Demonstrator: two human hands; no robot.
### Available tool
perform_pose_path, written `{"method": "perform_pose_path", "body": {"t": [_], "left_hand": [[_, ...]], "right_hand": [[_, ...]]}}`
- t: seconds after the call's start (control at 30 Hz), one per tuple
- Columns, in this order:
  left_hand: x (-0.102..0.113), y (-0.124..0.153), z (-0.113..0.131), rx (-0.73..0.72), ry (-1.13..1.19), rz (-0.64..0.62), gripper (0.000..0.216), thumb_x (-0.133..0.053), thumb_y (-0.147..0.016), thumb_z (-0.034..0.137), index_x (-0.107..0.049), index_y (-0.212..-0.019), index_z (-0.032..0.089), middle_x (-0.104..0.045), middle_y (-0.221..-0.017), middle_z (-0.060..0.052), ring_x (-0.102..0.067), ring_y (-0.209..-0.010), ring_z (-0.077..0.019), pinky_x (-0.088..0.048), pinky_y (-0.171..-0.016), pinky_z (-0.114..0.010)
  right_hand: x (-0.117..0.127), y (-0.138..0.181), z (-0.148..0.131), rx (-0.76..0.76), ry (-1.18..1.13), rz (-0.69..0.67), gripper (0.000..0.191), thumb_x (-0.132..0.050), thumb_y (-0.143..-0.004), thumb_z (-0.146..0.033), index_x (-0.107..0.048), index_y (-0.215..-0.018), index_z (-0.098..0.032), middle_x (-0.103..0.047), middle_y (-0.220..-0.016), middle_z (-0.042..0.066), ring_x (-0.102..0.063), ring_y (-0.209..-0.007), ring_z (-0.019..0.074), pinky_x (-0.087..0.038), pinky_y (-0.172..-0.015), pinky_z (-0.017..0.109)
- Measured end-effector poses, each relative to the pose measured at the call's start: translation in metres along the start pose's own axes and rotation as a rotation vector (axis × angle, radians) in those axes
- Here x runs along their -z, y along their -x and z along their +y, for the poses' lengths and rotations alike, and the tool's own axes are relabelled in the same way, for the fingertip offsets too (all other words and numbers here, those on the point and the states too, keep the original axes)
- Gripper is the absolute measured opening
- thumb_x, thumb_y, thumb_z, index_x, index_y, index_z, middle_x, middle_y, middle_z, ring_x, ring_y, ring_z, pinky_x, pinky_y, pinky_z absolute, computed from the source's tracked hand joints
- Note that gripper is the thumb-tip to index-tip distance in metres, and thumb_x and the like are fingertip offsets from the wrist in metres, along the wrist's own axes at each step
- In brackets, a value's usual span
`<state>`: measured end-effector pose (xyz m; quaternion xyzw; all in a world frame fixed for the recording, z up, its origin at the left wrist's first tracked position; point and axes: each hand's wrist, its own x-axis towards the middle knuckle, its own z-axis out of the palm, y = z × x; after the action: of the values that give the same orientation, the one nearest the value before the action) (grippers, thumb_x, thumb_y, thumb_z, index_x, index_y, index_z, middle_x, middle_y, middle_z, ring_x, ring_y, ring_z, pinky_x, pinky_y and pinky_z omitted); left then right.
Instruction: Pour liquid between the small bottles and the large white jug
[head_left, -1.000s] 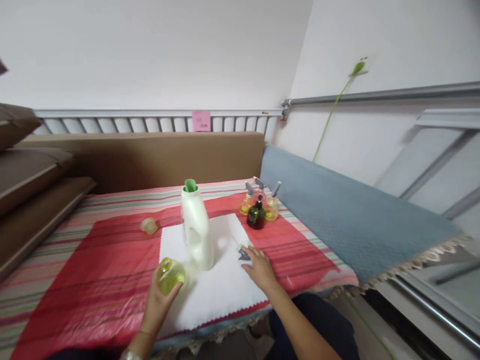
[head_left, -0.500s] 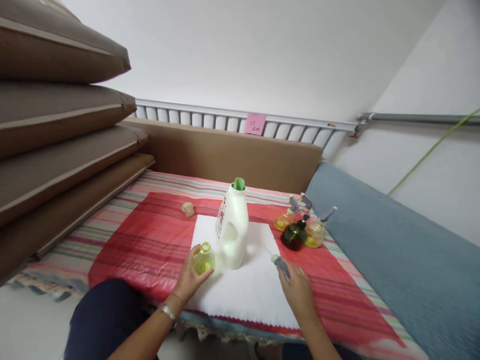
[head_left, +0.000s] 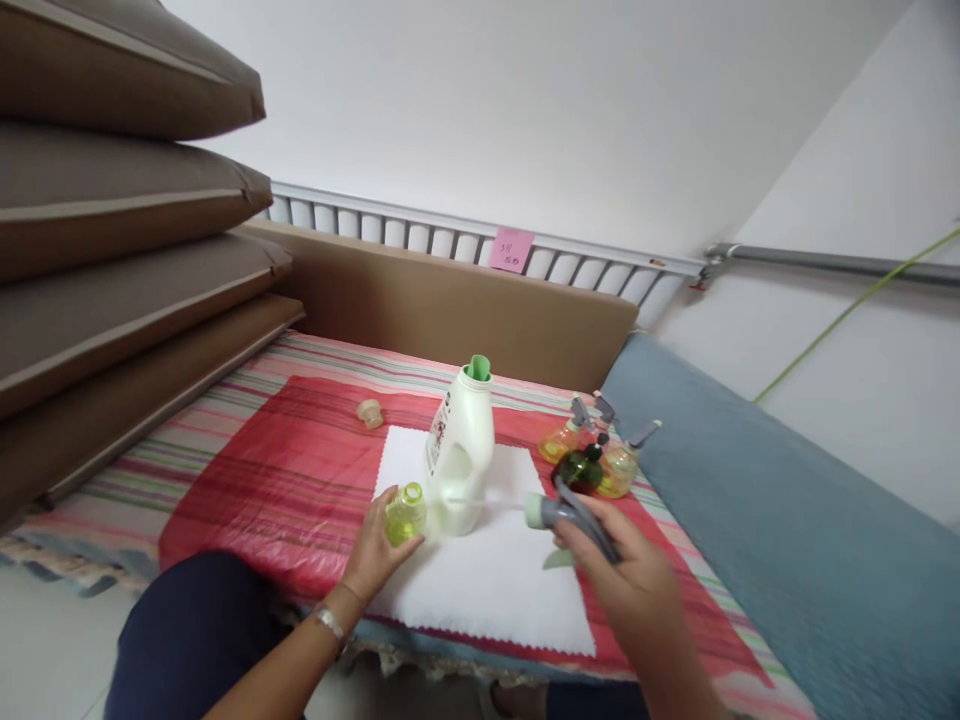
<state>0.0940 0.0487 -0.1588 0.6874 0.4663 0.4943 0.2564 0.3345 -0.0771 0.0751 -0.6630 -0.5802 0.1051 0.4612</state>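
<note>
My left hand point(head_left: 376, 553) is closed round a small yellow-green bottle point(head_left: 405, 513) with an uncapped neck, standing on a white cloth point(head_left: 487, 590). My right hand point(head_left: 619, 575) is raised above the cloth and grips a grey spray-pump head point(head_left: 561, 513) with a pale green collar and a thin tube pointing left. A tall white jug point(head_left: 463, 455) with a green spout stands on the cloth between my hands, close to the small bottle.
A group of small spray bottles point(head_left: 596, 462), two amber and one dark green, stands at the right. A small pale cap point(head_left: 369, 412) lies on the red mat point(head_left: 277, 480). Brown cushions point(head_left: 112, 260) are stacked at the left; a blue blanket point(head_left: 765, 540) covers the right.
My right hand has lifted the spray-pump head off the cloth and turned it sideways. My left hand has kept the small bottle in place. The camera swung left earlier.
</note>
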Motion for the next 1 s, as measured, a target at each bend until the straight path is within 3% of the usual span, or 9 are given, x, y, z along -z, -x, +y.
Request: {"method": "perform_pose_path", "body": {"t": [0.1, 0.23, 0.4, 0.67, 1.0], "left_hand": [[0.0, 0.0, 0.001, -0.006, -0.004, 0.0, 0.072, -0.073, -0.069, 0.034, -0.038, -0.13, 0.022, -0.051, -0.132, -0.013, -0.047, -0.126, -0.0299, -0.035, -0.108, -0.053], [0.0, -0.001, 0.002, -0.016, -0.019, -0.008, 0.071, -0.072, -0.07, 0.036, -0.037, -0.13, 0.02, -0.051, -0.132, -0.014, -0.047, -0.125, -0.0296, -0.036, -0.107, -0.051], [-0.002, -0.001, 0.001, -0.026, -0.023, 0.005, 0.072, -0.073, -0.07, 0.035, -0.038, -0.131, 0.02, -0.052, -0.131, -0.014, -0.048, -0.125, -0.0303, -0.037, -0.106, -0.053], [-0.002, 0.0, 0.005, -0.029, -0.017, 0.01, 0.073, -0.073, -0.069, 0.034, -0.038, -0.131, 0.022, -0.053, -0.129, -0.012, -0.049, -0.124, -0.0306, -0.038, -0.105, -0.054], [-0.003, -0.002, 0.007, -0.035, -0.021, 0.018, 0.074, -0.074, -0.068, 0.034, -0.038, -0.131, 0.021, -0.054, -0.129, -0.013, -0.051, -0.122, -0.0307, -0.039, -0.105, -0.053]], "right_hand": [[-0.027, -0.014, -0.026, 0.167, -0.011, -0.134, 0.027, -0.057, -0.081, -0.042, -0.068, -0.094, -0.021, -0.072, -0.078, 0.002, -0.063, -0.067, 0.0191, -0.051, -0.061, 0.027], [-0.048, -0.027, -0.037, 0.231, -0.002, -0.24, 0.024, -0.056, -0.083, -0.038, -0.066, -0.098, -0.021, -0.072, -0.09, 0.003, -0.064, -0.08, 0.0203, -0.048, -0.073, 0.028], [-0.072, -0.04, -0.036, 0.164, 0.076, -0.35, 0.023, -0.055, -0.083, -0.035, -0.065, -0.098, -0.021, -0.071, -0.094, 0.003, -0.063, -0.087, 0.0205, -0.044, -0.077, 0.028], [-0.129, -0.054, -0.028, 0.034, 0.249, -0.514, 0.013, -0.06, -0.076, -0.029, -0.07, -0.082, -0.022, -0.071, -0.077, 0.001, -0.064, -0.074, 0.0185, -0.04, -0.063, 0.025], [-0.141, -0.061, -0.04, 0.002, 0.416, -0.548, 0.016, -0.062, -0.075, -0.033, -0.068, -0.083, -0.021, -0.07, -0.081, 0.005, -0.063, -0.077, 0.0219, -0.035, -0.06, 0.027]]}}
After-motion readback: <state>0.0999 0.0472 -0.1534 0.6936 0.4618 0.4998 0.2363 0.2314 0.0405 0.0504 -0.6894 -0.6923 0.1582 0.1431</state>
